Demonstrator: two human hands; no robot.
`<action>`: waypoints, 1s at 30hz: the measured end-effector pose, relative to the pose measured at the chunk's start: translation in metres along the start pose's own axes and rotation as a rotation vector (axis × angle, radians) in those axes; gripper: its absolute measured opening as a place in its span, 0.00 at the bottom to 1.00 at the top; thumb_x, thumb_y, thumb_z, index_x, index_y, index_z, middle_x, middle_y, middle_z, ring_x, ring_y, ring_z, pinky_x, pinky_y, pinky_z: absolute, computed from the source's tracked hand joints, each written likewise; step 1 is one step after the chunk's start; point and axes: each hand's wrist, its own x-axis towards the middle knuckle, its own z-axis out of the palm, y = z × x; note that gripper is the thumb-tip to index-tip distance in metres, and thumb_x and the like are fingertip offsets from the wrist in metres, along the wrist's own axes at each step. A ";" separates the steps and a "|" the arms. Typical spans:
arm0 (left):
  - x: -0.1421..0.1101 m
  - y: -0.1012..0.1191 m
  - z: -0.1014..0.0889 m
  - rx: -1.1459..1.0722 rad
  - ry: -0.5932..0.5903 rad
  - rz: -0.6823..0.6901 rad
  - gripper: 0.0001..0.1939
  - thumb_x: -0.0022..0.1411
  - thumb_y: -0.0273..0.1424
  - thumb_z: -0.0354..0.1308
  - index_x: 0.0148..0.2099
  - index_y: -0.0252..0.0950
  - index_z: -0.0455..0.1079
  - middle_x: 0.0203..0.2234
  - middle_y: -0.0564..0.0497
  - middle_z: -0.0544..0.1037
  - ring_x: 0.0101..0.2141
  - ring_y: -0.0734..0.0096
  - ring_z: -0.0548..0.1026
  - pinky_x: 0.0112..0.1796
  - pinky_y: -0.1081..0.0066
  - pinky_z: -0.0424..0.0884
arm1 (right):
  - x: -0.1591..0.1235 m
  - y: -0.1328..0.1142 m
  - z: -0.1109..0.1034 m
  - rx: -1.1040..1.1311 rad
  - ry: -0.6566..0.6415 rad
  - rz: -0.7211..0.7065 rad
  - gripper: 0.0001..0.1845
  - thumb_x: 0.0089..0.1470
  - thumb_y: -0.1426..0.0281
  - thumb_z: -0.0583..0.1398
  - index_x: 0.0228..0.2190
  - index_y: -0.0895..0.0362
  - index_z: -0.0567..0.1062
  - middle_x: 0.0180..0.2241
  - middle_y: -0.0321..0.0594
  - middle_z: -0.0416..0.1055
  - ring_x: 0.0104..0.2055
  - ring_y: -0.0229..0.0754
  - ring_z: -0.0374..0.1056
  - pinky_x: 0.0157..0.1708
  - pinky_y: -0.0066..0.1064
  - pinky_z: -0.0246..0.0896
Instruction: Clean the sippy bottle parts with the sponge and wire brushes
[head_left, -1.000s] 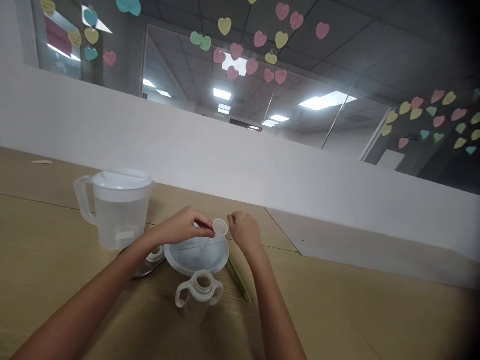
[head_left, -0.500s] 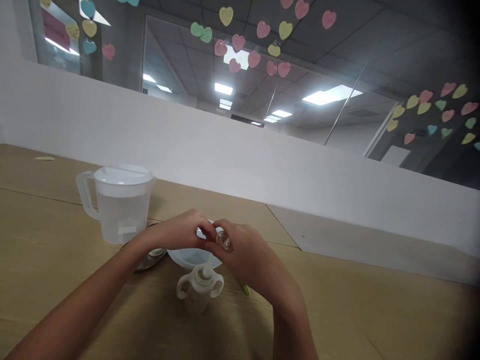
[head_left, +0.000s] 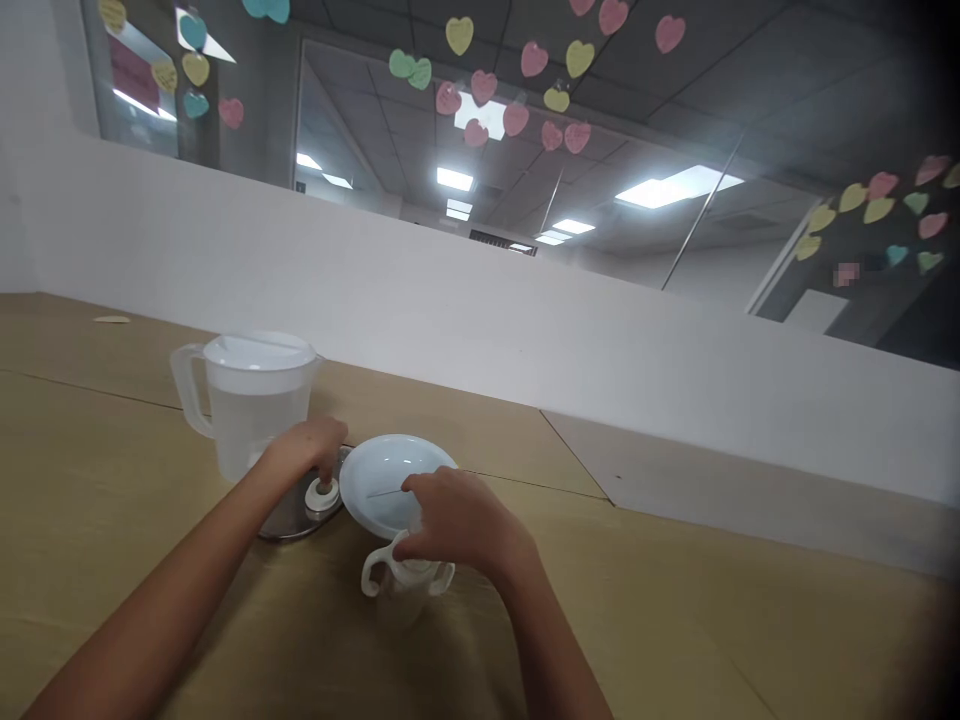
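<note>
My left hand [head_left: 311,447] reaches down with its fingers pinched at a white bottle ring [head_left: 322,497], which lies on a round metal tray [head_left: 285,527]. Over the mouth of a two-handled baby bottle [head_left: 401,600] is my right hand [head_left: 465,520]. Its thumb and forefinger curve around a pale, see-through straw nipple [head_left: 413,517], mostly hidden by the hand. The bottle stands upright on the table, its rim partly covered by my right thumb. Just behind it sits a white bowl [head_left: 367,460]. A thin line shows across the bowl by my forefinger; what it is I cannot tell.
A lidded translucent pitcher [head_left: 259,395] stands behind my left hand, its handle to the left. The brown-covered table [head_left: 675,600] runs back to a white wall [head_left: 450,300], with glass and heart-shaped notes above. A small pale scrap [head_left: 112,320] lies at the far left.
My hands have parted from each other. The left has moved left and down to the ring on the tray; the right has come lower, over the bottle mouth. The view has shifted slightly.
</note>
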 end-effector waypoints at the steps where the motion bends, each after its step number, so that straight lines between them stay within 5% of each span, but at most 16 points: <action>1: 0.001 0.001 0.001 0.003 -0.019 -0.012 0.05 0.36 0.23 0.65 0.19 0.32 0.71 0.23 0.42 0.79 0.28 0.57 0.77 0.28 0.68 0.69 | 0.001 0.000 0.001 0.002 -0.007 -0.011 0.27 0.41 0.56 0.65 0.41 0.59 0.76 0.36 0.47 0.76 0.37 0.49 0.71 0.29 0.32 0.57; 8: 0.013 0.005 0.014 0.021 -0.071 -0.052 0.07 0.33 0.19 0.63 0.22 0.31 0.73 0.25 0.40 0.80 0.29 0.57 0.77 0.31 0.68 0.71 | 0.002 -0.001 0.002 0.021 -0.063 -0.007 0.30 0.40 0.56 0.66 0.44 0.58 0.75 0.41 0.48 0.75 0.42 0.51 0.71 0.34 0.33 0.61; 13: 0.011 -0.007 0.009 0.027 0.025 -0.061 0.09 0.33 0.17 0.63 0.23 0.30 0.73 0.24 0.40 0.79 0.30 0.57 0.77 0.31 0.68 0.70 | 0.002 0.000 0.003 0.049 -0.082 -0.022 0.36 0.38 0.57 0.67 0.49 0.59 0.72 0.44 0.51 0.74 0.45 0.54 0.69 0.37 0.36 0.62; 18: -0.012 -0.018 -0.012 -0.027 0.197 0.064 0.13 0.44 0.20 0.56 0.34 0.33 0.76 0.34 0.44 0.80 0.35 0.63 0.76 0.32 0.73 0.67 | 0.002 0.001 0.005 0.051 -0.026 -0.042 0.34 0.37 0.57 0.68 0.47 0.58 0.74 0.42 0.50 0.75 0.42 0.52 0.71 0.35 0.35 0.60; 24: -0.050 0.001 -0.030 -0.202 0.353 0.411 0.12 0.55 0.28 0.53 0.37 0.37 0.77 0.32 0.51 0.80 0.34 0.70 0.75 0.33 0.76 0.65 | 0.003 -0.006 -0.004 0.167 0.287 0.032 0.19 0.50 0.56 0.62 0.41 0.54 0.76 0.36 0.40 0.77 0.36 0.43 0.71 0.30 0.30 0.55; 30: -0.070 0.012 -0.032 -0.232 0.440 0.530 0.14 0.61 0.37 0.51 0.43 0.43 0.76 0.37 0.55 0.80 0.36 0.70 0.75 0.34 0.77 0.65 | 0.007 -0.012 -0.010 0.219 0.461 0.113 0.10 0.54 0.62 0.61 0.36 0.54 0.77 0.35 0.35 0.76 0.35 0.38 0.69 0.29 0.29 0.49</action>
